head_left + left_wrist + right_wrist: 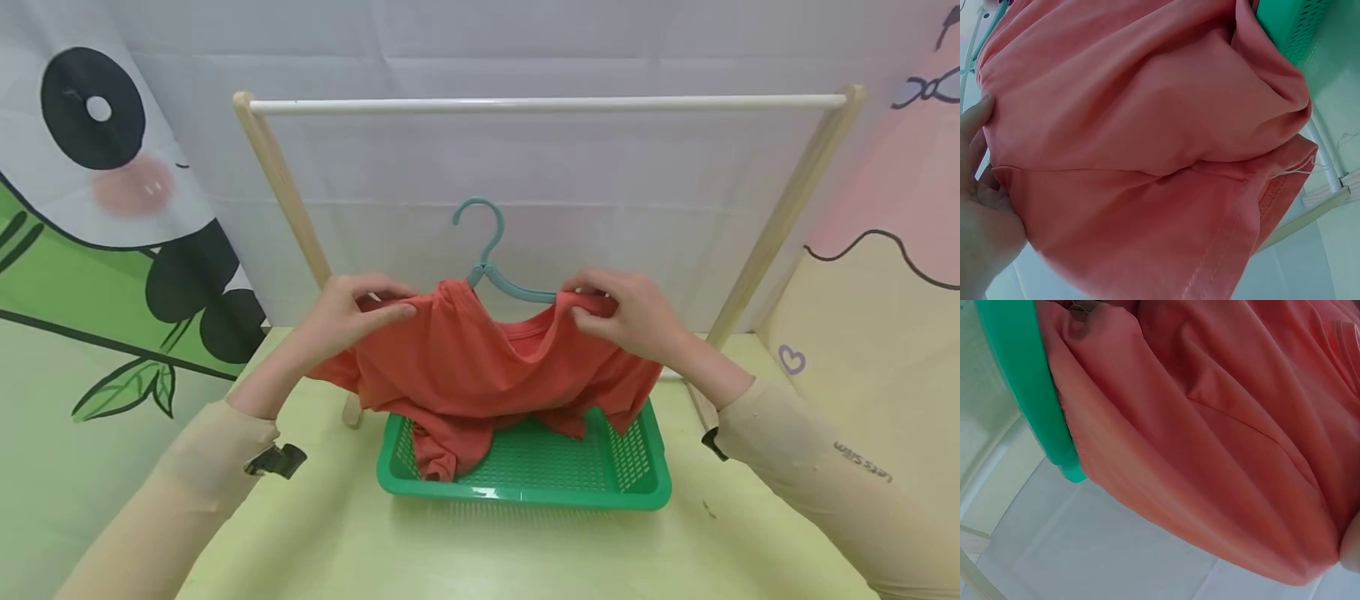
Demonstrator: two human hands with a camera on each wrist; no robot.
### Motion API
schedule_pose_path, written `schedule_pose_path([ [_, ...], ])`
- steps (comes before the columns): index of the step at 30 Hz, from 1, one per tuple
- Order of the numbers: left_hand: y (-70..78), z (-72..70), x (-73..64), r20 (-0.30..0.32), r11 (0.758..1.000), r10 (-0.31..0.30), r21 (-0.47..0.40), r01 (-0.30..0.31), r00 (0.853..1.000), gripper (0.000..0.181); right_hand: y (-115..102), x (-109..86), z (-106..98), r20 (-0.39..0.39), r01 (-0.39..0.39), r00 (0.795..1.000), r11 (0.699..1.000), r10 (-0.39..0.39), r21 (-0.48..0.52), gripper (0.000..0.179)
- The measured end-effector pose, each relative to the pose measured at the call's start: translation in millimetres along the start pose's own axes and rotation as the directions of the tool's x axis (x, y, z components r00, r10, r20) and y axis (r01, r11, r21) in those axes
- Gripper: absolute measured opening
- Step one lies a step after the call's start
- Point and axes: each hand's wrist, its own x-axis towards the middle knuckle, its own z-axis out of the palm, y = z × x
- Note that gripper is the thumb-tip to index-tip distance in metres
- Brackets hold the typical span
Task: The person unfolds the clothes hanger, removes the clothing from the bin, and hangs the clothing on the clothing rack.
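Observation:
A red T-shirt (480, 367) hangs between my two hands, with a teal hanger (517, 289) inside its neckline and the hook standing up above the collar. My left hand (352, 312) pinches the shirt's left shoulder between thumb and fingers. On the other side, my right hand (630, 312) pinches the right shoulder near the hanger's arm. The hanger's left arm is mostly hidden by cloth. In the left wrist view, the sleeve of the shirt (1135, 219) drapes down from the left fingers. Lower folds of the shirt hang into a green basket (525, 497).
Behind the shirt stands a rack with a white rail (547, 105) and wooden side posts (783, 217). The basket sits on a pale yellow-green table (480, 558). Printed cloth (97, 208) covers the walls around.

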Motion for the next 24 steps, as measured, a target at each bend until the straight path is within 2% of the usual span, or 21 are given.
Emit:
schedule_pose_path([
  [6, -2.0, -7.8, -6.0, -0.046, 0.999, 0.032, 0.028, -0.03, 0.998, 0.021, 0, -1.7, -2, -0.026, 0.006, 1.0, 1.0, -0.006, 0.003, 0.022],
  [13, -9.1, -18.6, -15.4, -0.073, 0.999, 0.035, 0.013, -0.035, 0.997, 0.02, 3, -5.9, -8, -0.057, -0.01, 0.998, 1.0, 0.01, 0.001, 0.024],
  [24, -21.8, -31.2, -30.6, -0.164, 0.999, 0.032, 0.007, -0.031, 0.986, 0.02, 7, -7.3, -14, -0.103, 0.007, 0.995, 1.0, -0.006, 0.002, 0.022],
])
